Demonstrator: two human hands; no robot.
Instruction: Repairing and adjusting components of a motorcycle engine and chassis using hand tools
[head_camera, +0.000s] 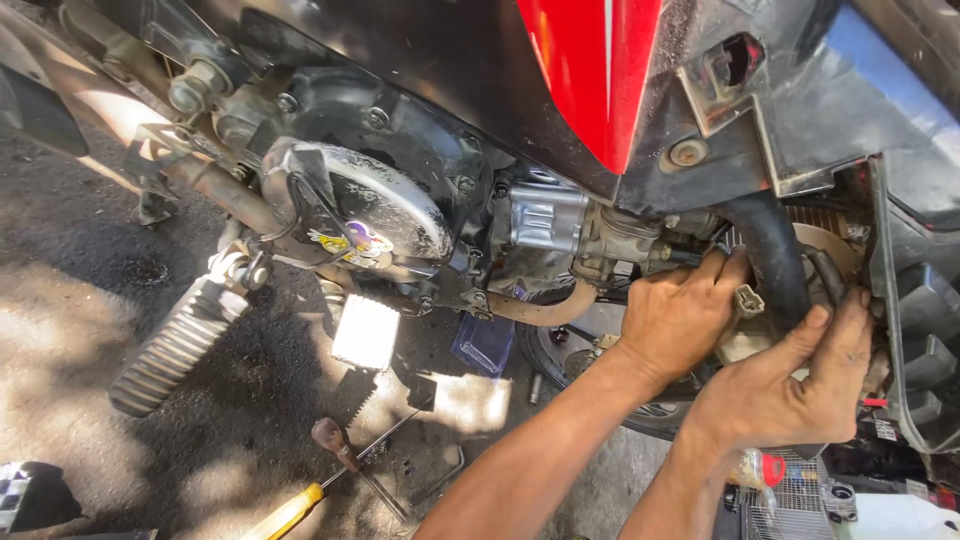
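Observation:
A motorcycle engine (370, 215) with a dusty round side cover sits under red and black body panels (590, 70). My left hand (680, 315) reaches in beside the grey metal cylinder block (545, 220), fingers curled against a thick black hose (775, 260) near a small beige connector (749, 300). My right hand (790, 385) wraps around the lower part of the same hose, thumb and fingers closed on it. What lies behind the hose is hidden by both hands.
A ribbed footrest (175, 345) sticks out at the left. On the ground lie a yellow-handled screwdriver (300, 505), a bent metal tool (340, 445) and a small blue plastic piece (485, 345). A wire basket (790, 505) with a red-capped bottle sits at the lower right.

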